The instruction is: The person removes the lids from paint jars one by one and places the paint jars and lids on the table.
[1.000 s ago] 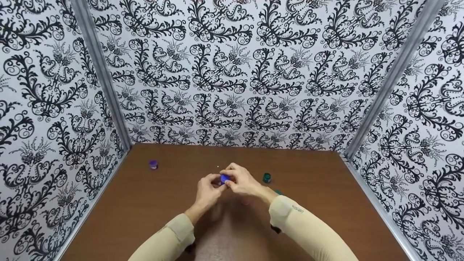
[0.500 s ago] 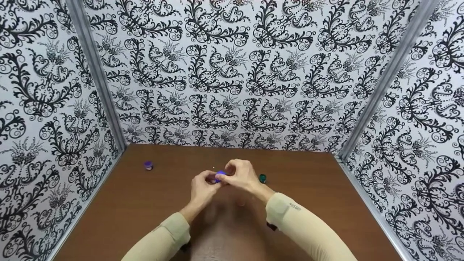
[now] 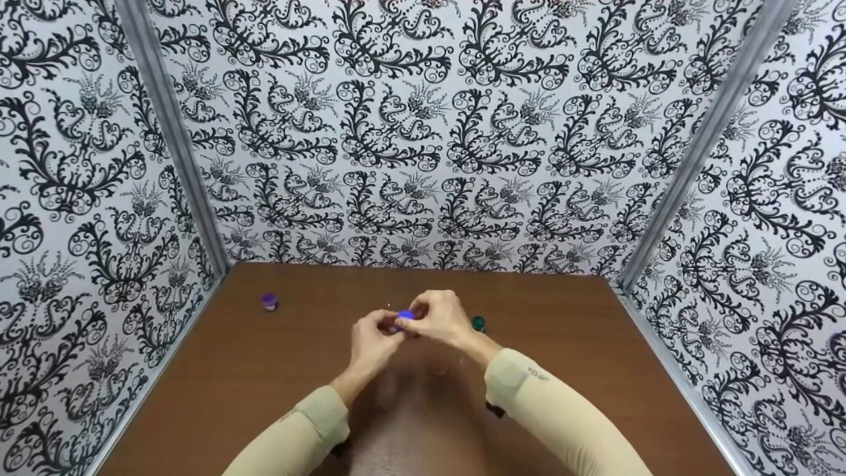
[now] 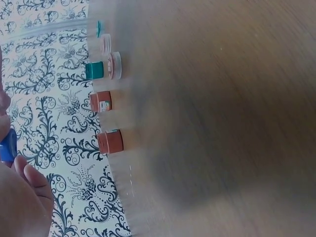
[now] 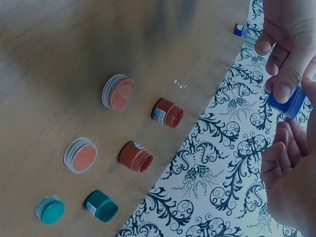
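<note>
In the head view, a small blue paint jar is held between both hands above the table. My left hand pinches it from the left with thumb and fingertips. My right hand grips it from the right, its thumb lying across the near side and its fingers curled behind. Fingers cover much of the jar. In the right wrist view, the blue paint jar sits tilted in the fingers, with a clear band around one end. At the left edge of the left wrist view, only part of the blue paint jar shows.
Two reddish-brown jars stand without lids, near two clear-rimmed lids. A teal jar stands beside a teal lid. Far left on the brown table is a purple-topped jar. Patterned walls enclose the table.
The right hand has shifted its grip: its thumb now lies across the blue paint jar and its fingers are drawn behind. The whole head view has shifted slightly.
</note>
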Tool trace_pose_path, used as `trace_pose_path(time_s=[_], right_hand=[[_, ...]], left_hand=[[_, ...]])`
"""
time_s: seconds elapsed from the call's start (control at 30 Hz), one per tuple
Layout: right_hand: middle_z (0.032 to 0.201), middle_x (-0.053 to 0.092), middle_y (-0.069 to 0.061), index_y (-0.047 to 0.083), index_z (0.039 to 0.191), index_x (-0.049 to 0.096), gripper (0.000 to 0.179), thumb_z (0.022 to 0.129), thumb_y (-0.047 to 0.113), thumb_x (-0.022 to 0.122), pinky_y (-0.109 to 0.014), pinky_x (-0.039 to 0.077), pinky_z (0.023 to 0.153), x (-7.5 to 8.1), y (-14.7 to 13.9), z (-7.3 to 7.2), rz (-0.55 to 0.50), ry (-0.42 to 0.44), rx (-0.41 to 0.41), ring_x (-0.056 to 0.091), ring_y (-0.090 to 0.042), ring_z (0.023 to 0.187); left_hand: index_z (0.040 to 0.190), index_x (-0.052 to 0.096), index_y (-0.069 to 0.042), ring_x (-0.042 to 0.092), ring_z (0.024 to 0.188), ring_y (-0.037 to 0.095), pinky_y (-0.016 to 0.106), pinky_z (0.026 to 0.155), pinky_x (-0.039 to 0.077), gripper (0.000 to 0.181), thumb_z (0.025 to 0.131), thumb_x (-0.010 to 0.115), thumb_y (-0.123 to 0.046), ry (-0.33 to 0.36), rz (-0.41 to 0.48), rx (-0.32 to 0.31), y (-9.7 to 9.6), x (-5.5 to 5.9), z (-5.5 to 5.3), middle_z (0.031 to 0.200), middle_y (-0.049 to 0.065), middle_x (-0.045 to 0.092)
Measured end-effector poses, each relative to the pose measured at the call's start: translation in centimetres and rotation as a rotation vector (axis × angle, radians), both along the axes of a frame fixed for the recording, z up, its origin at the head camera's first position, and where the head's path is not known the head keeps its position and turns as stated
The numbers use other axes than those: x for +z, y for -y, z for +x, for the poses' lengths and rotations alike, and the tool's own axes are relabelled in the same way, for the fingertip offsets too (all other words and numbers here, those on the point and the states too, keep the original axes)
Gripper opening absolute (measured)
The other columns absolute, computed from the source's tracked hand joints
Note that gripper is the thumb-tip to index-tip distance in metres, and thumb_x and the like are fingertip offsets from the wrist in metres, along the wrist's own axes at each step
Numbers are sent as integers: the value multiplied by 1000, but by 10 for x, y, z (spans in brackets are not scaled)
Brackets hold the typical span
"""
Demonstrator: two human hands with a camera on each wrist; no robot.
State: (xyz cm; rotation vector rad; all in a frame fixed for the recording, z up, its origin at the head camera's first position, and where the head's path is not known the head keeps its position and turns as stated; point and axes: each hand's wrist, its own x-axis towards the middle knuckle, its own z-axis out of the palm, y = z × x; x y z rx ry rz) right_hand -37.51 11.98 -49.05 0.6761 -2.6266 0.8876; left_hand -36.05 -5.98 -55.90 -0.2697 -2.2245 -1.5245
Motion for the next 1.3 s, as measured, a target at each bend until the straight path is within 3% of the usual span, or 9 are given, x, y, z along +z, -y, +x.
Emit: trace_pose_path(time_s=[0.27, 0.43, 0.63, 0.87, 1.03, 1.17, 1.3], right_hand=[[85, 77, -9, 9, 101, 90, 22, 82, 22, 88, -18, 51, 68, 2, -6, -9, 28, -102, 202, 60, -6, 74], [92, 77, -12, 8, 110, 90, 30, 82, 17, 83, -16, 49, 71, -1, -10, -12, 33, -75, 304, 60, -8, 79], [105, 79, -14, 7, 119, 88, 38, 83, 15, 80, -17, 50, 73, -2, -12, -11, 15, -10, 344, 61, -9, 85], [104, 79, -12, 6, 122, 87, 41, 84, 20, 83, -18, 53, 74, -4, -10, -10, -19, 39, 324, 60, -6, 86], [103, 80, -12, 3, 126, 84, 51, 85, 33, 91, -22, 59, 78, -2, -9, -7, -61, 54, 232, 70, -13, 86], [99, 83, -12, 4, 116, 85, 47, 83, 37, 93, -25, 60, 78, 1, -11, -7, -57, 18, 132, 75, -20, 86], [90, 82, -6, 9, 102, 85, 39, 84, 42, 95, -25, 59, 73, 4, -9, -8, -32, -8, 66, 71, -13, 77]], left_hand=[[106, 85, -2, 74, 80, 14, 18, 73, 60, 21, 85, 87, -3, -5, 46, -95, 1, 0, -1, 95, 13, 85], [108, 84, 1, 72, 78, 9, 16, 72, 59, 24, 85, 89, -3, 24, 75, -146, 2, -5, -3, 92, 17, 84], [107, 83, 5, 74, 78, 12, 17, 72, 61, 30, 83, 97, -9, 18, 76, -176, 3, -7, -5, 92, 21, 84], [106, 83, 3, 72, 77, 8, 18, 72, 61, 26, 84, 94, -6, 1, 32, -159, 5, -6, -4, 89, 17, 83], [104, 84, -1, 71, 76, 9, 19, 71, 61, 24, 83, 94, -7, 21, 39, -110, 4, -3, -1, 88, 12, 82], [101, 85, -6, 72, 76, 10, 18, 72, 60, 24, 82, 98, -14, 17, 68, -52, 3, 1, 1, 86, 10, 82], [98, 84, -9, 72, 76, 13, 18, 71, 58, 25, 80, 100, -16, -9, 91, -19, 2, 6, 1, 86, 10, 83]])
